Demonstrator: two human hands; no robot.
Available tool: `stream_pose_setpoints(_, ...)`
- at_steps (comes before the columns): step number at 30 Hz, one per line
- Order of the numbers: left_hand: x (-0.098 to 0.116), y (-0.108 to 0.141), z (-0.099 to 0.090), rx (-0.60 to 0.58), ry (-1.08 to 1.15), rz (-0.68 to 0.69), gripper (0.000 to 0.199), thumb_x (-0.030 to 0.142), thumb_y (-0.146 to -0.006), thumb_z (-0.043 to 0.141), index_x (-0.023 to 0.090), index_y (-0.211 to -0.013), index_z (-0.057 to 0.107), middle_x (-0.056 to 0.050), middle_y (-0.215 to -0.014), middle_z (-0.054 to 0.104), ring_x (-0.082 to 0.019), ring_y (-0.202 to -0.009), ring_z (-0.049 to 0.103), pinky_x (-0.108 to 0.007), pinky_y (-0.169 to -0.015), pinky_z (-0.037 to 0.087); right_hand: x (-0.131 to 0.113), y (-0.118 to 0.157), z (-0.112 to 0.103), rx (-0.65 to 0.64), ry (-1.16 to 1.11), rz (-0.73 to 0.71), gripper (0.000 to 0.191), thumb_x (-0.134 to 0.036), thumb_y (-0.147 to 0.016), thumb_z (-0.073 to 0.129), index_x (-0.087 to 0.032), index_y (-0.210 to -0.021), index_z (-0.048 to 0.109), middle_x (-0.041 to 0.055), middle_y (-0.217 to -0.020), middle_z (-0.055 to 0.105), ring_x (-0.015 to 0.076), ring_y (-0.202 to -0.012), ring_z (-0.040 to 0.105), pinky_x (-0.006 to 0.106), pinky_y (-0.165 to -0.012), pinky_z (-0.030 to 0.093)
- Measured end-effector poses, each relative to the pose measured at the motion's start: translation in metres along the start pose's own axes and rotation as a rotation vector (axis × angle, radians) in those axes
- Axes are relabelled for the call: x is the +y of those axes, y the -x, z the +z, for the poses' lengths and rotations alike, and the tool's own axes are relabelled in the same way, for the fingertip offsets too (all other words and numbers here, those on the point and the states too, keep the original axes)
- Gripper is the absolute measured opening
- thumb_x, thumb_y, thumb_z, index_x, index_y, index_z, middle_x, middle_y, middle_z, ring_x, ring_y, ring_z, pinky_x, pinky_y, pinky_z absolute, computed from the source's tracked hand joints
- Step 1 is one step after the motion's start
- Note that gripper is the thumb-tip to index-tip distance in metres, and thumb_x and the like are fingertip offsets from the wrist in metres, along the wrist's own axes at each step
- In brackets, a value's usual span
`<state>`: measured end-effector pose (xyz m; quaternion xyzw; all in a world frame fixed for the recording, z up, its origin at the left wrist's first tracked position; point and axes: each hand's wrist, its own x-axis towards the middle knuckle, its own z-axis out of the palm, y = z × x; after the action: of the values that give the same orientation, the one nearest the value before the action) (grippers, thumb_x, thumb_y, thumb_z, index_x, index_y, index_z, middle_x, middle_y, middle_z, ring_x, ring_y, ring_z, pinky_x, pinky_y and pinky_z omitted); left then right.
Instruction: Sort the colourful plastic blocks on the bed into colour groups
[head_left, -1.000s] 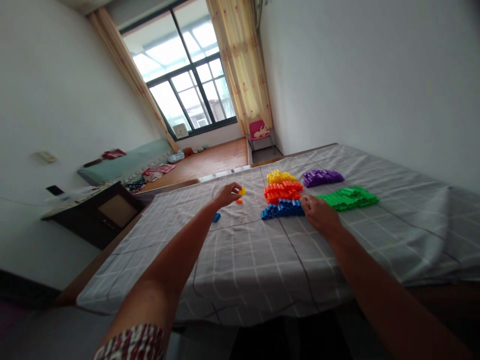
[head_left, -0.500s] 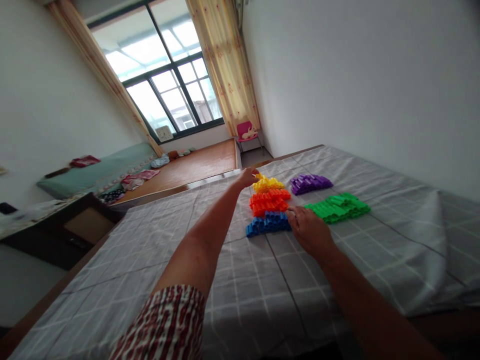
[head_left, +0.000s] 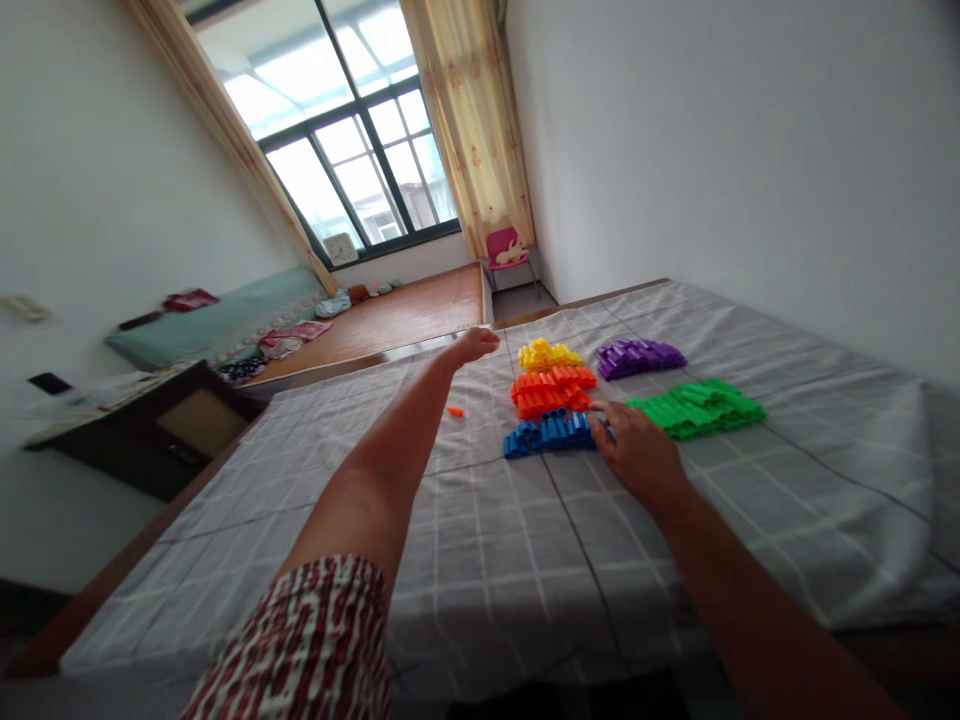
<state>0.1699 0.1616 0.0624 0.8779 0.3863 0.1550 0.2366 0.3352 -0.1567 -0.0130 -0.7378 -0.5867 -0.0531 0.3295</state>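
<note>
My left hand (head_left: 476, 345) hovers above the sheet, left of a pile of short yellow tubes (head_left: 550, 355); its fingers are drawn together, and what they hold, if anything, is hidden. My right hand (head_left: 637, 450) is at the right end of the blue tubes (head_left: 546, 434), its fingers closed on one blue tube (head_left: 610, 431). Between the yellow and blue piles lie orange tubes (head_left: 553, 391). Purple tubes (head_left: 640, 358) form a heap behind my right hand, and green tubes (head_left: 701, 408) lie to its right. One loose orange tube (head_left: 455, 411) rests beside my left forearm.
The piles lie on a bed with a grey checked sheet (head_left: 480, 560). A white wall (head_left: 720, 150) runs along the right. Beyond the bed are a low wooden platform (head_left: 412, 310) and a pink chair (head_left: 504, 248). A dark cabinet (head_left: 157, 430) stands at the left.
My left hand has moved left, away from the yellow pile. The loose orange tube has come into view beside my forearm. My right hand stays by the blue tubes, and the view has shifted slightly.
</note>
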Motion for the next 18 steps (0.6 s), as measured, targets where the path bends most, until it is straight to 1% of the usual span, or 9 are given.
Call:
stream_pose_setpoints(2,-0.019,0.023,-0.013,-0.081,-0.044,-0.02,0.031,0.03,-0.072,0.068,0.013,-0.097,0.074,-0.006,-0.088,0.074,-0.016,-0.077,0.064,-0.029,-0.075,0.052,0.0,0.0,-0.001,0.02,-0.031,-0.001,0.035,-0.036,-0.097,0.039,-0.018,-0.115,0.063,0.0113,-0.114,0.07,0.0244,-0.102,0.063,0.035,-0.086,0.047)
stream_pose_setpoints(4,-0.034,0.046,-0.019,-0.164,-0.088,-0.005,0.031,0.033,-0.066,0.072,0.015,-0.091,0.075,-0.005,-0.085,0.074,-0.017,-0.075,0.064,-0.029,-0.074,0.052,0.0,-0.001,-0.003,0.054,-0.068,0.007,0.036,-0.037,-0.098,0.038,-0.018,-0.114,0.064,0.0117,-0.112,0.07,0.0241,-0.101,0.064,0.034,-0.086,0.047)
stream_pose_setpoints(6,-0.045,0.068,-0.02,-0.255,-0.114,0.004,0.034,0.034,-0.06,0.075,0.018,-0.09,0.076,-0.003,-0.086,0.075,-0.017,-0.076,0.065,-0.027,-0.072,0.051,0.0,-0.001,-0.005,0.096,-0.097,0.025,0.038,-0.038,-0.098,0.036,-0.017,-0.113,0.064,0.0119,-0.111,0.07,0.024,-0.1,0.064,0.034,-0.086,0.047)
stream_pose_setpoints(8,-0.052,0.087,-0.018,-0.331,-0.121,0.002,0.037,0.032,-0.055,0.078,0.021,-0.09,0.076,-0.002,-0.087,0.075,-0.018,-0.079,0.066,-0.025,-0.071,0.05,0.001,-0.002,-0.007,0.139,-0.113,0.045,0.04,-0.037,-0.099,0.033,-0.017,-0.113,0.064,0.0122,-0.111,0.07,0.0241,-0.1,0.064,0.034,-0.087,0.046)
stream_pose_setpoints(10,-0.055,0.104,-0.014,-0.366,-0.129,-0.003,0.038,0.028,-0.053,0.077,0.023,-0.091,0.077,-0.001,-0.088,0.075,-0.018,-0.079,0.066,-0.024,-0.071,0.05,0.001,-0.003,-0.008,0.175,-0.126,0.052,0.042,-0.037,-0.099,0.03,-0.017,-0.113,0.064,0.0126,-0.111,0.07,0.0242,-0.101,0.064,0.034,-0.089,0.045)
stream_pose_setpoints(12,-0.056,0.116,-0.01,-0.346,-0.149,-0.011,0.036,0.023,-0.054,0.073,0.022,-0.09,0.077,-0.001,-0.086,0.075,-0.018,-0.078,0.066,-0.024,-0.07,0.051,0.002,-0.003,-0.008,0.196,-0.139,0.049,0.043,-0.036,-0.1,0.028,-0.016,-0.112,0.064,0.0127,-0.111,0.07,0.0239,-0.102,0.064,0.034,-0.09,0.045)
stream_pose_setpoints(14,-0.055,0.125,-0.006,-0.288,-0.183,-0.01,0.032,0.02,-0.057,0.068,0.021,-0.087,0.077,-0.002,-0.085,0.075,-0.018,-0.077,0.066,-0.025,-0.07,0.051,0.002,-0.003,-0.008,0.203,-0.152,0.044,0.044,-0.036,-0.1,0.027,-0.016,-0.111,0.065,0.0127,-0.111,0.07,0.0236,-0.102,0.064,0.033,-0.09,0.045)
stream_pose_setpoints(16,-0.05,0.129,-0.003,-0.219,-0.211,0.0,0.028,0.02,-0.06,0.063,0.019,-0.085,0.077,-0.004,-0.082,0.074,-0.018,-0.075,0.065,-0.026,-0.07,0.051,0.002,-0.003,-0.008,0.208,-0.161,0.042,0.044,-0.036,-0.1,0.027,-0.016,-0.11,0.065,0.0124,-0.111,0.07,0.0235,-0.102,0.063,0.033,-0.09,0.044)
stream_pose_setpoints(18,-0.041,0.128,-0.001,-0.146,-0.189,0.009,0.029,0.019,-0.064,0.06,0.017,-0.088,0.076,-0.005,-0.081,0.073,-0.017,-0.072,0.064,-0.026,-0.07,0.051,0.002,-0.003,-0.008,0.213,-0.165,0.043,0.043,-0.036,-0.1,0.027,-0.017,-0.109,0.065,0.0121,-0.11,0.07,0.0235,-0.101,0.064,0.033,-0.089,0.045)
